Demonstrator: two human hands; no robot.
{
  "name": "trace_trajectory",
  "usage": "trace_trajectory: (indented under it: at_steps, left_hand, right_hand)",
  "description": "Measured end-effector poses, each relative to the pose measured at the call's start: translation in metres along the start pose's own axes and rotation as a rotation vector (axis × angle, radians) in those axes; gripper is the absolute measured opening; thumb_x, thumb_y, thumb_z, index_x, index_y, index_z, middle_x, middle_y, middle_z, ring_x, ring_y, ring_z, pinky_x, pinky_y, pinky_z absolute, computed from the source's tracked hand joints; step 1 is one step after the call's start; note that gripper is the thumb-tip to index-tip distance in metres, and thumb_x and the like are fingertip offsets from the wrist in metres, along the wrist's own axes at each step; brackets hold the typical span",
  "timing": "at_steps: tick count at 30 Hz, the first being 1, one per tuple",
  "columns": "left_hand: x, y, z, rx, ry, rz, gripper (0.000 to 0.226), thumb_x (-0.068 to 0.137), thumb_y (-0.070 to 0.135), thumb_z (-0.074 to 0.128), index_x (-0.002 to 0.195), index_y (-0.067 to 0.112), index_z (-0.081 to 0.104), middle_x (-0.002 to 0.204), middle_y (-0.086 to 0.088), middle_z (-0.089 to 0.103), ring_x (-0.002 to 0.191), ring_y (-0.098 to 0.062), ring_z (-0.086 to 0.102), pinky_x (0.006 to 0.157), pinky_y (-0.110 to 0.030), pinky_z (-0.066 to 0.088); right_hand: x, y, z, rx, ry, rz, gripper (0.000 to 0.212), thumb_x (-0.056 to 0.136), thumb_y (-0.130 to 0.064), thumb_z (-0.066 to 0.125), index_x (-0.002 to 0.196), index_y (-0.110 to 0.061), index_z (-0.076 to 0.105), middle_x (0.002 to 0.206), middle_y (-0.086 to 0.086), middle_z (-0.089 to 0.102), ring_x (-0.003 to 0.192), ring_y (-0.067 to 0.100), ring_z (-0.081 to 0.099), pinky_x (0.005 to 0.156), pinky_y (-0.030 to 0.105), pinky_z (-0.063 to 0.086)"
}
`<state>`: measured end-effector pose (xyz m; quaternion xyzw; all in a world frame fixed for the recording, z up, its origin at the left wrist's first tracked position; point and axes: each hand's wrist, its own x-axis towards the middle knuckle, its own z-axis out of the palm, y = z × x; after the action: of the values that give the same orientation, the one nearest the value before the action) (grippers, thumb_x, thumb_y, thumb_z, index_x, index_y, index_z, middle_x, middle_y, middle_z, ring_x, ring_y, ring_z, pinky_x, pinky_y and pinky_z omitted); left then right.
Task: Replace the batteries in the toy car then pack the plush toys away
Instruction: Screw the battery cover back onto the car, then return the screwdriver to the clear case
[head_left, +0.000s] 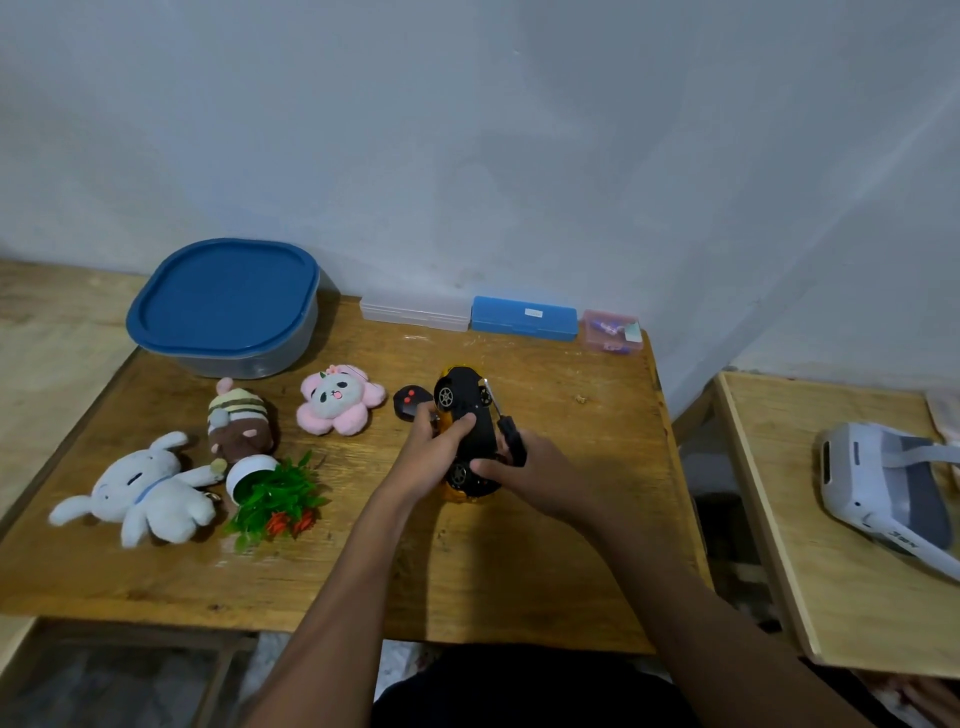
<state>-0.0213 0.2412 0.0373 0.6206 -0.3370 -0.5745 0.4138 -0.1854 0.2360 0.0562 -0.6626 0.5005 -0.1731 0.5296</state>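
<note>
The toy car (470, 415) lies belly-up over the tabletop (545, 571), left hand (431, 452) fingers curled around its side, right hand (524, 473) fingers closed on a black-handled screwdriver (506, 426) beside it

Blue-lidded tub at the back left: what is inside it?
The blue lid is shut on the tub. The cloudy wall shows nothing clearly inside, so its contents cannot be told. All three plush toys lie outside on the table.
</note>
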Motion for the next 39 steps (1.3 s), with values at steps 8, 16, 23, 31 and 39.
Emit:
trace_trajectory:
  at_steps: [8, 16, 23, 31, 39]
  left_hand:
    - [0.001, 0.004, 0.002, -0.112, -0.124, -0.197, 0.021, 0.103, 0.023, 0.045, 0.122, 0.015, 0.049, 0.104, -0.016, 0.056, 0.066, -0.022, 0.064, 0.067, -0.043, 0.061]
    - [0.014, -0.004, 0.009, 0.070, -0.212, -0.292, 0.034, 0.094, 0.038, 0.060, 0.119, 0.015, 0.056, 0.104, -0.006, 0.064, 0.084, -0.014, 0.064, 0.061, -0.026, 0.056]
    - [0.030, -0.023, 0.045, 0.170, 0.022, -0.232, 0.037, 0.092, 0.032, 0.065, 0.117, 0.014, 0.045, 0.108, -0.006, 0.057, 0.085, -0.013, 0.056, 0.062, -0.027, 0.047]
    - [0.055, -0.040, 0.062, 0.503, 0.100, -0.081, 0.035, 0.085, 0.046, 0.066, 0.090, 0.021, 0.043, 0.110, -0.011, 0.054, 0.101, -0.027, 0.057, 0.083, -0.041, 0.053]
    - [0.046, -0.026, 0.040, 0.375, 0.143, 0.086, 0.027, 0.092, 0.044, 0.059, 0.102, 0.019, 0.053, 0.097, -0.005, 0.061, 0.091, -0.021, 0.061, 0.073, -0.034, 0.051]
  right_hand:
    - [0.000, 0.015, 0.003, 0.161, 0.084, 0.086, 0.033, 0.076, -0.032, 0.080, 0.105, -0.025, 0.065, 0.095, -0.005, 0.072, 0.082, 0.002, 0.068, 0.067, 0.017, 0.051]
    - [-0.003, 0.039, -0.007, 0.401, 0.008, 0.246, 0.047, 0.077, -0.030, 0.079, 0.117, -0.022, 0.056, 0.113, 0.004, 0.069, 0.105, 0.021, 0.067, 0.094, 0.044, 0.053]
    - [0.005, 0.056, -0.013, 0.219, 0.140, 0.304, 0.062, 0.071, -0.042, 0.079, 0.121, -0.019, 0.052, 0.110, -0.003, 0.066, 0.099, 0.013, 0.065, 0.087, 0.039, 0.055]
    - [0.008, 0.060, -0.026, -0.020, 0.183, 0.375, 0.038, 0.083, -0.037, 0.072, 0.110, -0.026, 0.047, 0.104, -0.006, 0.060, 0.096, 0.012, 0.058, 0.078, 0.031, 0.051]
    - [0.017, 0.050, -0.037, -0.324, 0.264, 0.412, 0.031, 0.086, -0.049, 0.061, 0.103, -0.025, 0.049, 0.091, -0.005, 0.058, 0.080, 0.017, 0.061, 0.069, 0.039, 0.056]
